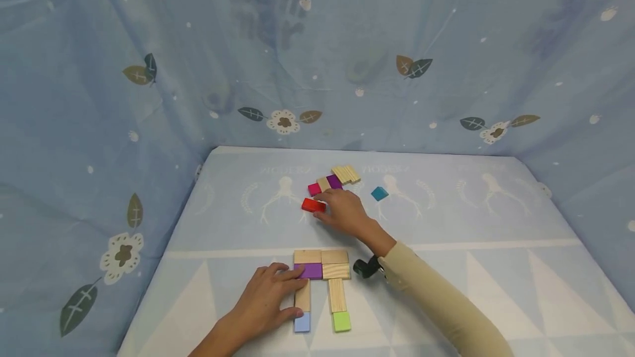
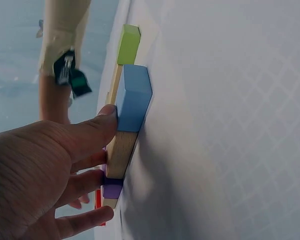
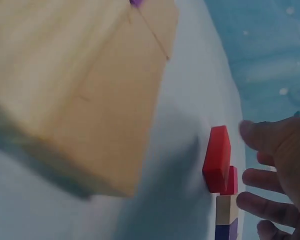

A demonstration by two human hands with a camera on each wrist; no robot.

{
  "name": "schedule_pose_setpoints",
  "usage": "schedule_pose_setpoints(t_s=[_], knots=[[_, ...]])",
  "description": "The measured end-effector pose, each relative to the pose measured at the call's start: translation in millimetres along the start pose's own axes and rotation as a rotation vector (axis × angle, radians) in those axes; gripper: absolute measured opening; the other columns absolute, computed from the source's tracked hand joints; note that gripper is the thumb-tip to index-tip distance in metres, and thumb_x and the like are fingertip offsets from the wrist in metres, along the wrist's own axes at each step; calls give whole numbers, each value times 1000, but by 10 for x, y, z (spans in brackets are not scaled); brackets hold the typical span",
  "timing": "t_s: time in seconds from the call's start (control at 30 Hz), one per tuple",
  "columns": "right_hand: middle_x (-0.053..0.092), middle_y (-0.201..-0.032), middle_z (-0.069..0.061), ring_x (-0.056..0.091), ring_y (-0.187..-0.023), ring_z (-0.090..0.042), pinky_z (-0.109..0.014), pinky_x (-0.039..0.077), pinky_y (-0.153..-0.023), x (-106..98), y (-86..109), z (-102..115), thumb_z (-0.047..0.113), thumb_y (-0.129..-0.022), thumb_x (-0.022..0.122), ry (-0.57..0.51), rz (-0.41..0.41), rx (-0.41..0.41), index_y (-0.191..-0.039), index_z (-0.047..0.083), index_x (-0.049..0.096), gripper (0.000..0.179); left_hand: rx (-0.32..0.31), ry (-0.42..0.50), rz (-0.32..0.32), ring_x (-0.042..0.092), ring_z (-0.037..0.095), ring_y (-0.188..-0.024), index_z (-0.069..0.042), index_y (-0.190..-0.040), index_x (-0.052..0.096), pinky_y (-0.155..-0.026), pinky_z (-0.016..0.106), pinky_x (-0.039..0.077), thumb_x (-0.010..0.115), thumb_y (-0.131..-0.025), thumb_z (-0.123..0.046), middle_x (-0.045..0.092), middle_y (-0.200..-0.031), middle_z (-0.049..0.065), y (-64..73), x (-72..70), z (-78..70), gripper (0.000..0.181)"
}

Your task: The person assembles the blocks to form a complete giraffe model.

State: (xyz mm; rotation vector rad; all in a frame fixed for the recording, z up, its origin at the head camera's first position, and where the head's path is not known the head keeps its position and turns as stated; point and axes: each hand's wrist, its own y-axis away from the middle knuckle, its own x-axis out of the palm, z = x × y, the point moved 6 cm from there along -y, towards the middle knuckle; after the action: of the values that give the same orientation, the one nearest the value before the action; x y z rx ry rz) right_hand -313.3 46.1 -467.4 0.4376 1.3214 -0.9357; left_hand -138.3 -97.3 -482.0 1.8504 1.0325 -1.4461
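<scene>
My left hand (image 1: 264, 301) lies at the left edge of a flat arrangement of blocks, fingers fairly straight. Its thumb touches or nearly touches the light blue block (image 2: 134, 97), and its fingertips lie by the purple block (image 1: 311, 271) and a plain wooden block (image 1: 303, 296). The right leg of the arrangement is another wooden block (image 1: 337, 295) ending in a green block (image 1: 342, 322). Farther back, my right hand (image 1: 343, 212) hovers beside a red block (image 1: 311, 205). In the right wrist view its spread fingers (image 3: 262, 180) stand apart from that block.
Behind the red block sit a pink block (image 1: 314, 189), a dark purple block (image 1: 334, 182) and several wooden blocks (image 1: 345, 174). A teal block (image 1: 379, 193) lies to their right. A dark device (image 1: 366, 267) hangs at the right wrist. Blue patterned cloth (image 1: 317, 70) walls the table (image 1: 446, 208).
</scene>
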Motion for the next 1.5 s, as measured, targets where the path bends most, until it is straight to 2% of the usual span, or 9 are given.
schedule_pose_setpoints(t_s=[0.1,0.23,0.37,0.5,0.83,0.97,1.13,1.33,1.5], knots=[[69,-92,3,54,-73,-11,-28,48,-61,111,-182,-32,36,-81,81,63,77,31,-112,14,75,38,-6,17,5,52,26,-116,-21,-124,70,-89,48,42,79,-77,-50,59,-136,-2,-4,-4,6,55],[71,-94,3,55,-75,-11,-29,48,-63,167,-241,-85,30,-79,83,48,174,97,-110,14,75,36,-21,29,1,53,27,-116,-21,-123,70,-89,49,42,80,-76,-49,59,-136,-2,4,-14,23,56],[69,-94,3,55,-79,-13,-30,48,-68,116,-113,-191,22,-78,82,11,299,157,-115,13,73,39,-22,32,-6,53,27,-116,-21,-124,70,-89,49,42,80,-76,-50,59,-136,-2,5,-12,26,57],[63,-97,2,54,-85,-15,-32,50,-74,5,116,-318,13,-79,80,27,375,142,-113,13,74,35,-18,32,-15,53,27,-116,-21,-123,70,-89,48,43,79,-76,-51,58,-137,-1,9,-7,20,57],[60,-112,-1,56,-100,-18,-37,53,-83,-104,584,-509,0,-73,82,-41,318,137,-104,22,77,38,-20,36,-19,53,26,-116,-20,-123,70,-88,48,43,79,-76,-50,58,-137,-1,19,-8,18,57],[59,-112,-1,57,-99,-19,-36,54,-82,-106,699,-484,-5,-76,78,-80,285,116,-99,23,77,36,-15,43,-23,53,26,-116,-20,-124,70,-88,48,43,79,-76,-50,58,-137,-1,21,3,11,57],[60,-113,-1,57,-98,-18,-35,53,-81,-102,805,-454,-7,-80,70,-139,271,94,-106,21,76,39,-19,45,-22,53,26,-116,-20,-124,70,-89,48,43,79,-76,-50,57,-138,-1,16,9,9,57],[61,-122,-2,58,-100,-18,-38,53,-82,-167,920,-516,12,-83,75,-155,239,180,-129,18,64,48,-24,54,-19,53,26,-115,-20,-124,70,-89,48,43,80,-76,-49,57,-138,-2,6,11,11,57],[61,-122,-4,58,-103,-19,-40,53,-84,-147,989,-525,35,-73,87,-125,238,214,-130,12,64,66,-26,57,-24,53,25,-116,-20,-124,70,-89,48,42,80,-76,-50,57,-138,-2,5,21,22,57]])
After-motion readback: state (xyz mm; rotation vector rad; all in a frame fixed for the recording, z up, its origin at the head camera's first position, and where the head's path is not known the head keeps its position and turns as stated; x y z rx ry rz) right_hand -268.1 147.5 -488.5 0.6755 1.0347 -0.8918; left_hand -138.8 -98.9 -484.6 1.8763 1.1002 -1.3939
